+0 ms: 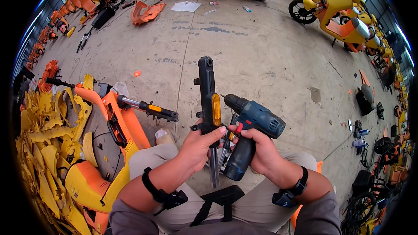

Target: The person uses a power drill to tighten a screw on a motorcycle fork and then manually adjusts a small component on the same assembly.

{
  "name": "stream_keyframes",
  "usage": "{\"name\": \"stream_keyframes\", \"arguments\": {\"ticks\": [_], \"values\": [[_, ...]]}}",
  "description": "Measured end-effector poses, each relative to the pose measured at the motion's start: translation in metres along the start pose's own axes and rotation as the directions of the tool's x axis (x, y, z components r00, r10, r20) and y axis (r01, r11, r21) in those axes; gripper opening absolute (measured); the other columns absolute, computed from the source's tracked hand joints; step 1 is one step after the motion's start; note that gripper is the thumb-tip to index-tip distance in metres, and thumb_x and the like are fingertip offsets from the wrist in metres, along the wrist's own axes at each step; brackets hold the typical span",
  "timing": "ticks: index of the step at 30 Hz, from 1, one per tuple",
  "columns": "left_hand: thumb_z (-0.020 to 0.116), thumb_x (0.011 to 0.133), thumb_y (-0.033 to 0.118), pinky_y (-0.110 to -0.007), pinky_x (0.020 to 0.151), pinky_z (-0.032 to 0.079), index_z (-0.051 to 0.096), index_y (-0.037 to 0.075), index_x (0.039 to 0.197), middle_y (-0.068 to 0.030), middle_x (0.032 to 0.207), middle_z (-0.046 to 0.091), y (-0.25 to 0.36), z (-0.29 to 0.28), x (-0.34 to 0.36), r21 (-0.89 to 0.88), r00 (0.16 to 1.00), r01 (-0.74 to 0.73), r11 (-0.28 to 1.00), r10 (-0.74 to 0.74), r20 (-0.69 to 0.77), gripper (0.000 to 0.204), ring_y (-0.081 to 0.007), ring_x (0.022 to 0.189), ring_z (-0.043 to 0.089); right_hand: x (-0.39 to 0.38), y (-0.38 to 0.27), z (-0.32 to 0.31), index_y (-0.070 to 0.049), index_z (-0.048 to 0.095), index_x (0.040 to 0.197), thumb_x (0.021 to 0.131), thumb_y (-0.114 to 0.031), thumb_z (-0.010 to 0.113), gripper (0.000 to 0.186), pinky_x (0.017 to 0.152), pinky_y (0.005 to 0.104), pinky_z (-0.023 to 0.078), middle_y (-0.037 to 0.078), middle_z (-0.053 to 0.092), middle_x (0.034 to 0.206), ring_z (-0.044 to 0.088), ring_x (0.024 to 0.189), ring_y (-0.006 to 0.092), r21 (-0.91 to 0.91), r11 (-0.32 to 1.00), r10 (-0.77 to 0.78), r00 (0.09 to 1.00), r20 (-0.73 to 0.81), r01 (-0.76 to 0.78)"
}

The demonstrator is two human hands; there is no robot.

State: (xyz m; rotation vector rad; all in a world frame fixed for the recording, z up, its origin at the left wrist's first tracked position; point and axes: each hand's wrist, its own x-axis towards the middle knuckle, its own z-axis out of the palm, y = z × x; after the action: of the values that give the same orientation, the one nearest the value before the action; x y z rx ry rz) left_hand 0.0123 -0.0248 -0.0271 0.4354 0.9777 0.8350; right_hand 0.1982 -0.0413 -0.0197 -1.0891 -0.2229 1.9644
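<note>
Upright in front of me stands a black fork leg (206,76) with an amber reflector (216,109) on its side and a bare metal tube at its lower end. My left hand (196,146) is closed around the leg near its bottom, thumb across the front. In my right hand (263,152) is a dark blue cordless drill (261,117), gripped by the handle, a finger by its red trigger. The drill's bit points up and left, beside the reflector and apart from it. Between the hands, other metal parts are partly hidden.
At my left lies a partly stripped orange and yellow scooter (130,126) with its own fork (159,112). Beyond it is a heap of broken yellow panels (48,152). Yellow scooters (339,24) stand ahead right; spray cans (360,142) and a wheel (361,209) lie at right.
</note>
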Motion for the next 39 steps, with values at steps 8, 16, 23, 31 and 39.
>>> {"name": "stream_keyframes", "arguments": {"ticks": [8, 16, 23, 31, 39], "values": [[0.071, 0.093, 0.016, -0.026, 0.072, 0.049, 0.053, 0.01, 0.118, -0.0047, 0.107, 0.072, -0.003, -0.002, 0.003, 0.06, 1.0, -0.002, 0.998, 0.001, 0.006, 0.032, -0.0099, 0.089, 0.063, -0.001, 0.005, 0.004, 0.001, 0.066, 0.116, 0.09, -0.013, 0.06, 0.03, 0.08, 0.032, 0.052, 0.006, 0.064, 0.085, 0.062, 0.082, 0.0168, -0.098, 0.994, -0.056, 0.997, -0.046, 0.051], [0.074, 0.091, 0.017, -0.025, 0.072, 0.049, 0.054, 0.01, 0.118, -0.0014, 0.102, 0.07, -0.004, -0.004, 0.003, 0.066, 1.0, 0.013, 0.998, -0.013, -0.013, 0.034, -0.008, 0.088, 0.061, -0.001, 0.011, 0.005, 0.002, 0.064, 0.114, 0.088, -0.007, 0.062, 0.028, 0.083, 0.032, 0.051, 0.006, 0.065, 0.09, 0.061, 0.085, 0.0156, -0.162, 0.968, -0.204, 0.977, -0.066, 0.191], [0.077, 0.088, 0.017, -0.026, 0.072, 0.049, 0.056, 0.008, 0.122, -0.0005, 0.101, 0.066, -0.004, -0.002, 0.001, 0.118, 0.999, -0.022, 0.993, 0.025, -0.021, 0.041, -0.0085, 0.088, 0.061, -0.001, 0.014, 0.005, 0.001, 0.063, 0.111, 0.086, -0.002, 0.063, 0.025, 0.083, 0.0316, 0.05, 0.006, 0.065, 0.097, 0.061, 0.086, 0.0149, -0.247, 0.936, -0.28, 0.955, -0.095, 0.25], [0.079, 0.086, 0.015, -0.025, 0.072, 0.049, 0.057, 0.007, 0.121, -0.0012, 0.099, 0.068, -0.007, -0.002, 0.004, 0.157, 0.999, -0.035, 0.987, 0.036, -0.002, 0.042, -0.0087, 0.087, 0.062, 0.002, 0.015, 0.002, 0.001, 0.064, 0.106, 0.086, -0.005, 0.064, 0.02, 0.078, 0.0301, 0.048, 0.005, 0.064, 0.091, 0.059, 0.084, 0.0141, -0.246, 0.947, -0.247, 0.958, -0.147, 0.207], [0.077, 0.087, 0.01, -0.028, 0.071, 0.052, 0.054, 0.008, 0.116, -0.0027, 0.098, 0.064, -0.006, 0.0, 0.004, 0.187, 1.0, -0.014, 0.982, 0.018, -0.019, 0.037, -0.0118, 0.087, 0.061, 0.001, 0.014, 0.0, 0.0, 0.064, 0.103, 0.086, -0.007, 0.064, 0.018, 0.076, 0.0295, 0.048, 0.005, 0.062, 0.087, 0.059, 0.083, 0.0143, -0.266, 0.94, -0.257, 0.955, -0.149, 0.212]]}}
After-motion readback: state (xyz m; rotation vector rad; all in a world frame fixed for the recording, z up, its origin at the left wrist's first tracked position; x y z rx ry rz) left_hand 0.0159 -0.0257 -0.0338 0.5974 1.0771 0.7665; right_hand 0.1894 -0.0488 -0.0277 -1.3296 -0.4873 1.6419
